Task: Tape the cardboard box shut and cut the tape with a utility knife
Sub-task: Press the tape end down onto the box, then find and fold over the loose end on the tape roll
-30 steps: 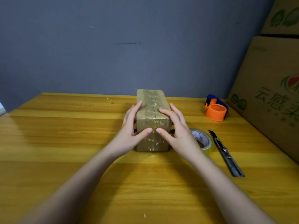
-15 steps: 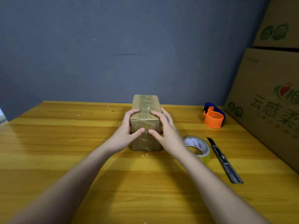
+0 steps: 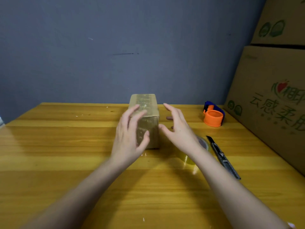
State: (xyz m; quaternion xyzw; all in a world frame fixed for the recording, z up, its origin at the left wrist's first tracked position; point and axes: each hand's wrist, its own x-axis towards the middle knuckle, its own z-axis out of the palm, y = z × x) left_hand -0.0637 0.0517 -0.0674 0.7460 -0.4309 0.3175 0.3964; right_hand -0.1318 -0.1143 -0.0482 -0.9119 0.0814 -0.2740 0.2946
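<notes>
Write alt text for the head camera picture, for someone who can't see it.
Two bare hands, the left hand and right hand, hover open on either side of a small taped box on a wooden table. To the right lie a tape roll, a knife and an orange dispenser, with big cartons beyond.

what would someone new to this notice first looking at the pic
Two open hands, the left hand and right hand, flank a small taped cardboard box mid-table. Right of them lie a clear tape roll, a utility knife and an orange tape dispenser.
</notes>
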